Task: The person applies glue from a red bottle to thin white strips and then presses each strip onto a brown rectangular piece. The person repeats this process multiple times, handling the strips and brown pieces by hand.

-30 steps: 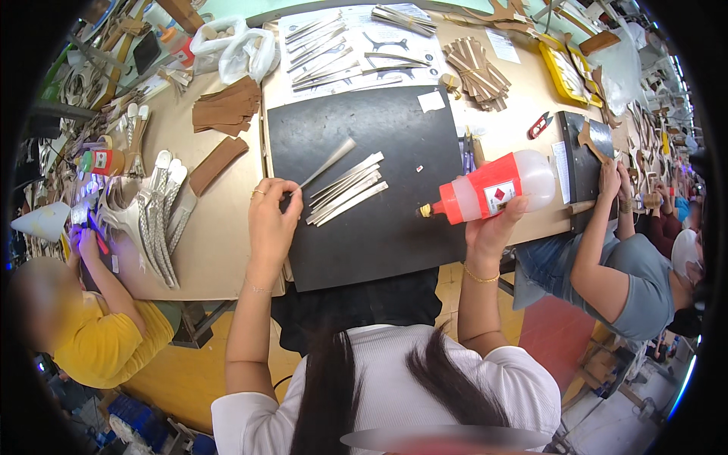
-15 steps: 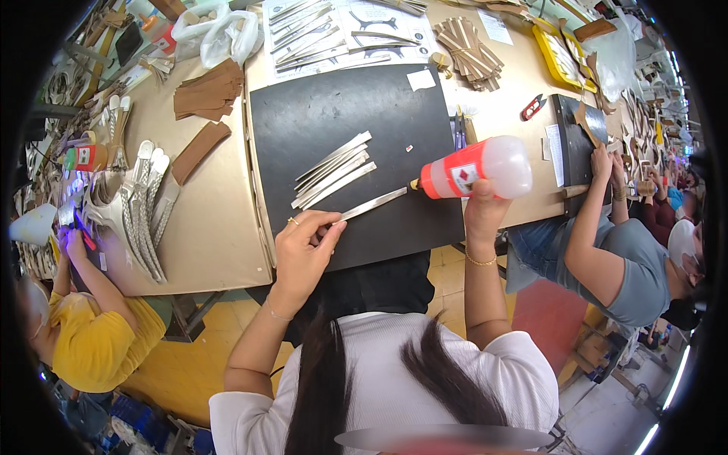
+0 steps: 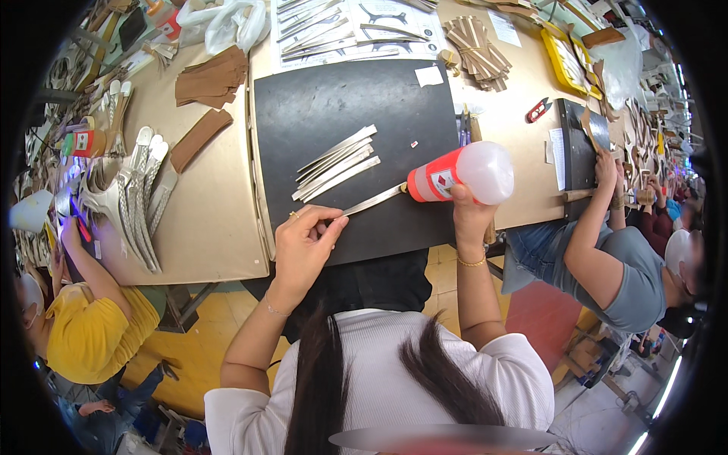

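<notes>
Between the fingertips of my left hand point(image 3: 305, 241), the near end of a thin pale metallic strip point(image 3: 373, 202) is pinched. In my right hand point(image 3: 473, 214) is a squeeze bottle point(image 3: 462, 175), translucent with a red band, tipped on its side. Its narrow nozzle point(image 3: 403, 188) points left and meets the strip's far end, though I cannot tell whether anything flows out. A black work mat point(image 3: 334, 95) lies under both. Behind the strip, several similar strips point(image 3: 337, 163) rest in a loose fanned pile on the mat.
Printed sheets with more strips point(image 3: 390, 21) lie behind the mat. A brown strip bundle point(image 3: 478, 53) and yellow tray point(image 3: 563, 64) are at the back right, leather pieces point(image 3: 212, 77) and braided straps point(image 3: 136, 201) at left. Co-workers sit on both sides point(image 3: 95, 326).
My right hand has brought the bottle leftward, so its nozzle now overlaps the strip's far end. The left hand keeps its pinch on the strip.
</notes>
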Action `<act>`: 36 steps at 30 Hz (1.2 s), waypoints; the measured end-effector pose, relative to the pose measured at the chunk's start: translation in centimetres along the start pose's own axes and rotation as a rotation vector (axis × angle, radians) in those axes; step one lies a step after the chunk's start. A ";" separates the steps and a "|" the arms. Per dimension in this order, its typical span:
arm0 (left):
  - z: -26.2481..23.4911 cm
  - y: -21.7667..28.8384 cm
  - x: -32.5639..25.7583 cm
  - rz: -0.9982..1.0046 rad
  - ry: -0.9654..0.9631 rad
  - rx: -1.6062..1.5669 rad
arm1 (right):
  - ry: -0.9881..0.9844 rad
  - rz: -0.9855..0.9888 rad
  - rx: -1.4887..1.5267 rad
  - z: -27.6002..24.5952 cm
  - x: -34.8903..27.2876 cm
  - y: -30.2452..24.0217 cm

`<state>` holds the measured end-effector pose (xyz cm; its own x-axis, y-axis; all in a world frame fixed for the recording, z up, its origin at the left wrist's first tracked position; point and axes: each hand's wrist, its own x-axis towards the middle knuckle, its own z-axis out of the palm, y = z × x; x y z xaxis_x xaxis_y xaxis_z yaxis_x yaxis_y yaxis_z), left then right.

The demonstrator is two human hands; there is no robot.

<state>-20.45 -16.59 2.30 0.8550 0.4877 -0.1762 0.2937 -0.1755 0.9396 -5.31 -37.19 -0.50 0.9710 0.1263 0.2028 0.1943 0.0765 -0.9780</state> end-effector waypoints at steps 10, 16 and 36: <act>0.6 -0.9 -0.6 -0.052 0.012 0.057 | -0.081 0.118 0.140 2.6 -1.5 0.6; 0.9 -1.3 -0.7 0.031 0.033 0.084 | -0.155 0.163 0.276 4.5 -2.2 0.4; 1.1 -1.2 -0.6 0.020 0.037 0.058 | -0.116 0.152 0.164 3.4 -1.3 0.3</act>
<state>-20.80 -17.58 1.00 0.8449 0.5148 -0.1455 0.3020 -0.2345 0.9240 -6.98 -33.93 -0.92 0.9632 0.2601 0.0679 0.0133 0.2060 -0.9785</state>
